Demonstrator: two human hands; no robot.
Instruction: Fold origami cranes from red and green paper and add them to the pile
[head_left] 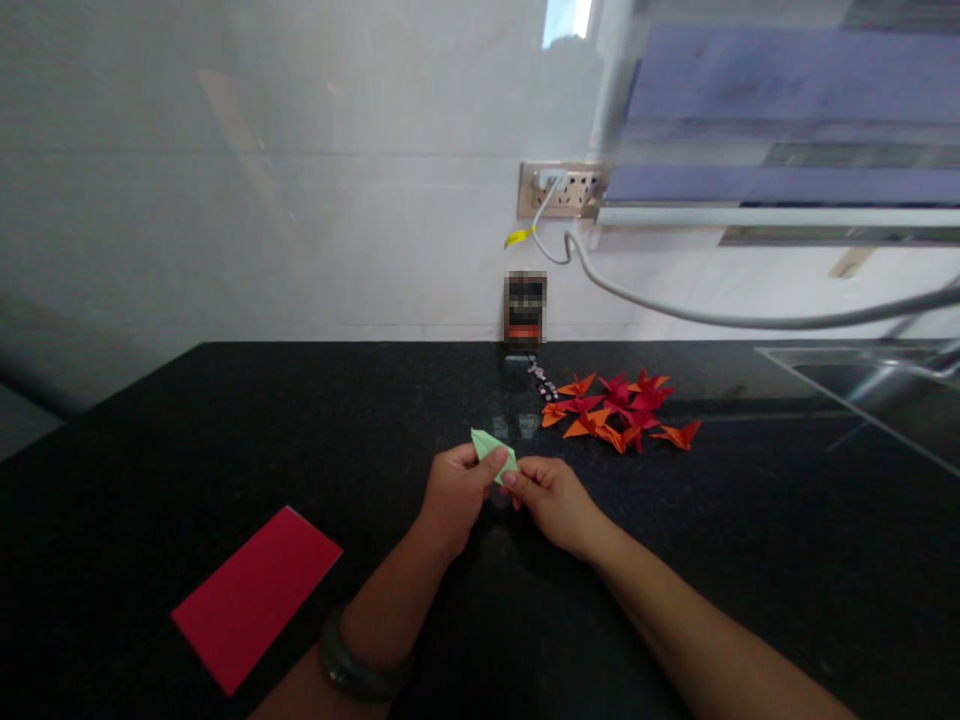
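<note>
A small piece of folded light green paper [489,447] is held up between my two hands over the dark countertop. My left hand [459,492] pinches it from the left, the thumb pressed on its face. My right hand [556,500] grips its lower right corner between thumb and finger. The fingers behind the paper are partly hidden. Beyond my right hand lies a cluster of orange and red origami cranes [619,408]. To the left of my left arm a red sheet of paper [259,598] rests flat on the counter.
A phone-like upright object [525,308], its front blurred, leans by the wall, with a patterned strap [541,380] before it. A white cable [660,308] runs from the wall socket [562,190] to the right. The sink [885,390] is at the right edge of the black countertop [150,460].
</note>
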